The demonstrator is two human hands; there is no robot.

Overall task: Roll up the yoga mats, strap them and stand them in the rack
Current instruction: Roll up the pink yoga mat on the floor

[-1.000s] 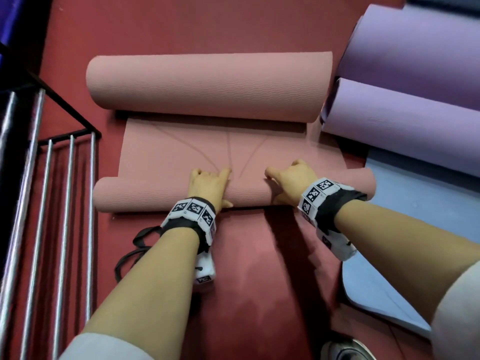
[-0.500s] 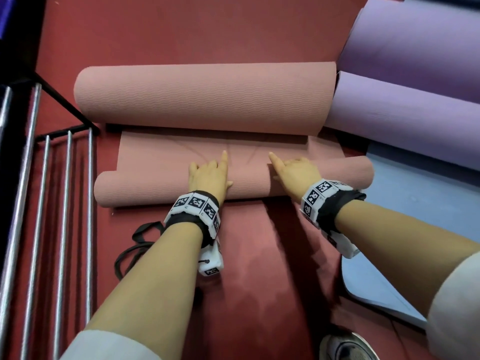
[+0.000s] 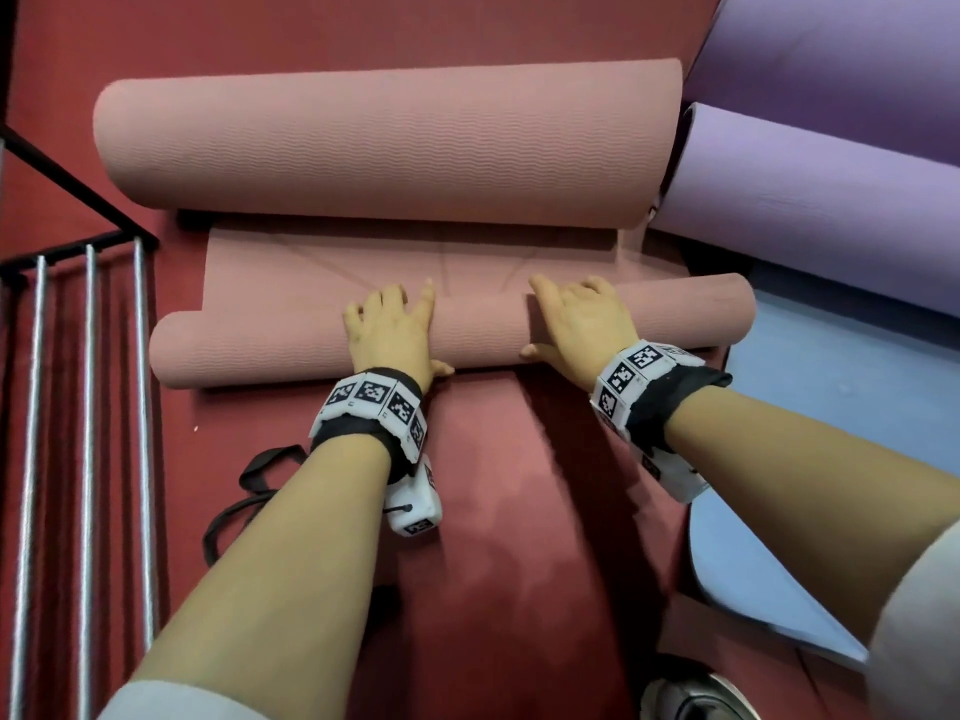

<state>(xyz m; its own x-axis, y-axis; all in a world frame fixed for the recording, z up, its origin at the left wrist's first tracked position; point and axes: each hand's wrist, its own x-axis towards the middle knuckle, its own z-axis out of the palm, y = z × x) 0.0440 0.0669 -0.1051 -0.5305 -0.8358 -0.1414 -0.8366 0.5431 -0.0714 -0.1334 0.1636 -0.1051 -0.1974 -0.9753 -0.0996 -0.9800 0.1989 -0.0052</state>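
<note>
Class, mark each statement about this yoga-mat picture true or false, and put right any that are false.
1. The left hand and the right hand both press on the near pink roll. True.
2. The black strap is fastened round that roll. False: it lies loose on the red floor, beside the left forearm.
3. The metal rack is at the left of the picture. True.
4. The purple mats lie to the left of the pink one. False: they lie to its right.
5. A blue mat lies flat at the right. True.
</note>
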